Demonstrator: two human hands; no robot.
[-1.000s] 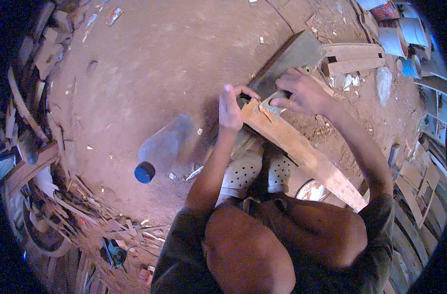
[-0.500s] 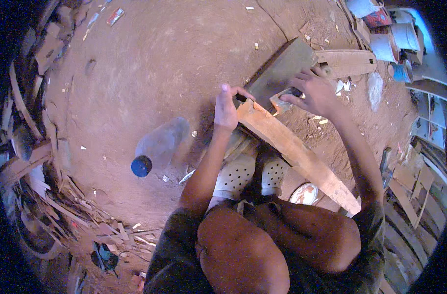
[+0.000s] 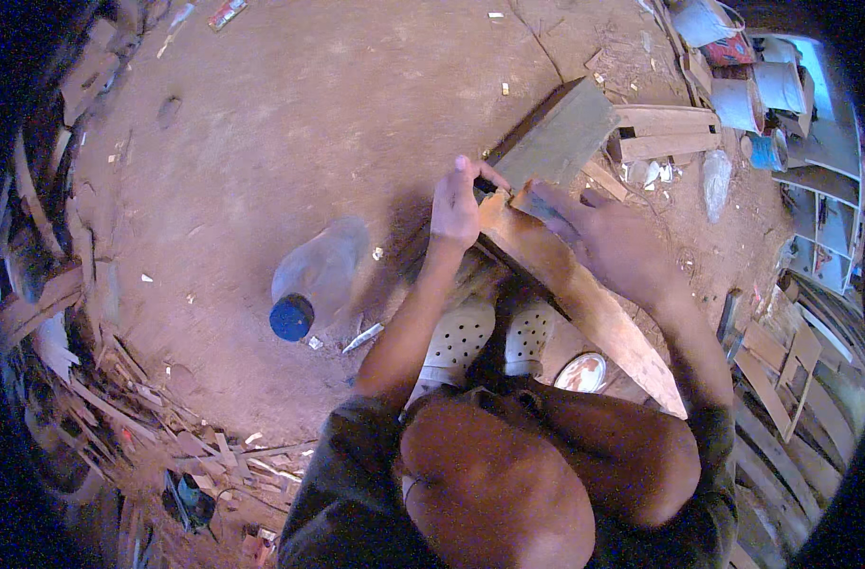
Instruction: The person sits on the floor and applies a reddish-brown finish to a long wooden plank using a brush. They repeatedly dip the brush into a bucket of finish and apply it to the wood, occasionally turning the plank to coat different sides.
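Curved wooden board [image 3: 589,302] slants near right to far middle; left hand [image 3: 456,204] at its far end, can't tell grip; right hand [image 3: 611,242] gripping blurred hand tool [image 3: 523,199], likely shaping there; next stroke needs board steady; grey-brown beam [image 3: 561,137] beyond

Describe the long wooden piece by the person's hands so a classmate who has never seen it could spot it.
Find the pale, perforated clogs on the dirt floor. Beyond and to their right, the wooden piece slants from the left hand down toward the right sleeve. Its long, narrow shape and orange-brown colour set it apart from the broader, grey block beyond.
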